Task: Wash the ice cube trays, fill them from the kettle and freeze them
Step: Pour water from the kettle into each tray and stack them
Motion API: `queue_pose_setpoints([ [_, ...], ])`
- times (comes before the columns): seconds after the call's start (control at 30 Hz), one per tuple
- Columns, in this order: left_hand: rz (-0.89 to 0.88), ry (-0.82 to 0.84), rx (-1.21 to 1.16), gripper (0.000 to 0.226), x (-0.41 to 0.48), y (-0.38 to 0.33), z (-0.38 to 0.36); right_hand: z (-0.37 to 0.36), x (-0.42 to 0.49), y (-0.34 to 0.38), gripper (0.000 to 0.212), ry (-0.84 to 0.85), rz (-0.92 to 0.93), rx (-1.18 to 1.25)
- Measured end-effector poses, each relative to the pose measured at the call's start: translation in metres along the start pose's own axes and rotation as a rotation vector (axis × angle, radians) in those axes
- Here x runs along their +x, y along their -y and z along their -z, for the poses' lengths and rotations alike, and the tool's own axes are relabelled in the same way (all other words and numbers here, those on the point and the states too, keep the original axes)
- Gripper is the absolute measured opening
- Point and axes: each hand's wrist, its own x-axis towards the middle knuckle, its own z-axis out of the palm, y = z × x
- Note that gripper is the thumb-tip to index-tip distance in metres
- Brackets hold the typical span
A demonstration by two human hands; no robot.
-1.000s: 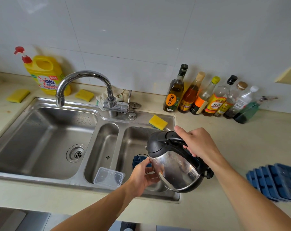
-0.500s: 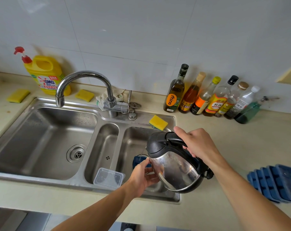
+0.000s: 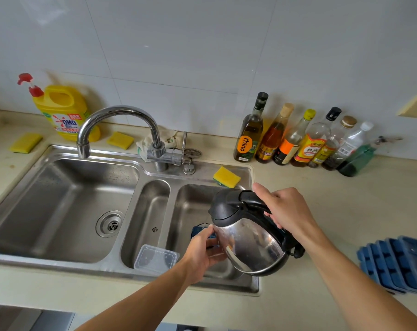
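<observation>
Both bare forearms reach in from the bottom edge, converging at centre; the right hand [image 3: 288, 211], knuckles up, wraps its fingers round the black handle of a tilted kettle [image 3: 248, 244]; the left hand [image 3: 202, 254], lower and just beside it, pinches the edge of a blue tray [image 3: 199, 231] between thumb and curled fingers, the grip largely hidden.

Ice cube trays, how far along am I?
Washing seems done: trays lie stacked on the counter. In hand: the right hand tilts the kettle over a blue tray the left hand holds in the sink. Left: filling the rest, then freezing.
</observation>
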Motion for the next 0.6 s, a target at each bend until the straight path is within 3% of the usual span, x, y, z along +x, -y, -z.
queue_pose_setpoints([
  [0.2,-0.132,0.024,0.223,0.041,0.013,-0.030,-0.012,0.009,0.004,-0.026,0.073,-0.094,-0.034,0.197],
  [0.4,-0.378,-0.029,0.694,0.020,0.025,-0.093,-0.050,0.026,0.010,-0.058,0.076,-0.287,-0.108,0.381],
  [0.6,-0.428,0.167,0.865,0.029,0.033,-0.126,-0.114,0.040,0.020,-0.096,0.072,-0.444,-0.171,0.502],
])
